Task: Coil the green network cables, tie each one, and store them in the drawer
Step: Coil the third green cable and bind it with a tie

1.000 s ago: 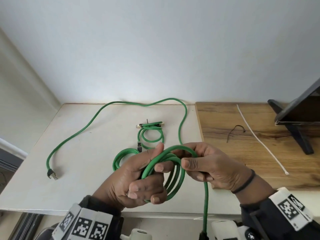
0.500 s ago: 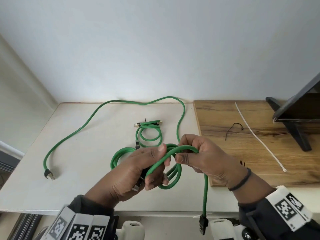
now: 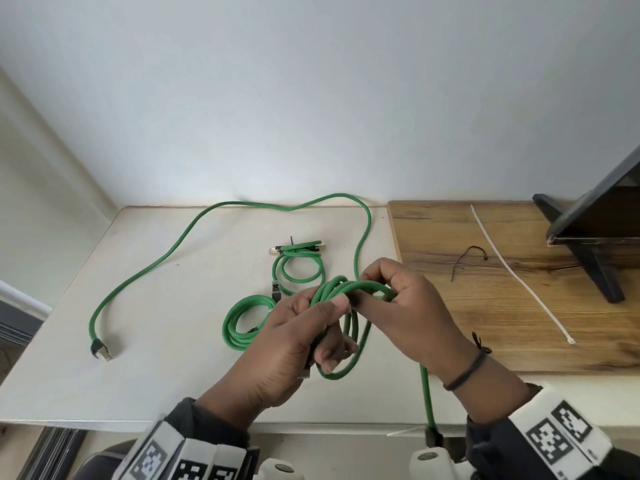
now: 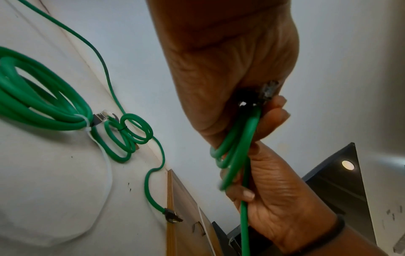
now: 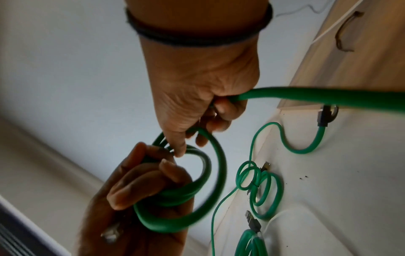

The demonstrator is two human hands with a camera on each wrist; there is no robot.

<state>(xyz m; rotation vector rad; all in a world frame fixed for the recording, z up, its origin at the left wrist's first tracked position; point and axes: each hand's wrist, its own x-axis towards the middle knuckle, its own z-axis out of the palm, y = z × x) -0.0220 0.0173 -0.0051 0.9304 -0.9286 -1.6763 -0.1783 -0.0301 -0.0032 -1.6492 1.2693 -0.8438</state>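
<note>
My left hand (image 3: 311,327) grips a half-wound coil of green network cable (image 3: 349,344) above the white table's front edge, one plug (image 5: 110,233) poking from its palm. My right hand (image 3: 381,296) pinches the top loop of that coil next to the left thumb. The cable's free tail (image 3: 426,393) hangs past the table edge to a black plug (image 3: 434,436). Two tied green coils lie behind the hands, a larger one (image 3: 242,323) and a smaller one (image 3: 299,270). A long loose green cable (image 3: 194,230) snakes across the table to its plug (image 3: 100,351).
A white zip tie (image 3: 519,271) and a thin black tie (image 3: 467,259) lie on the wooden board (image 3: 450,237) at right. A black angled stand (image 3: 588,244) occupies the far right. The right wrist view shows a wooden front with a curved handle (image 5: 346,31). A wall runs behind.
My right hand brought another loop over to the left thumb. The hanging tail got shorter, its plug rising toward the table edge. The left fingers loosened and re-closed round the coil.
</note>
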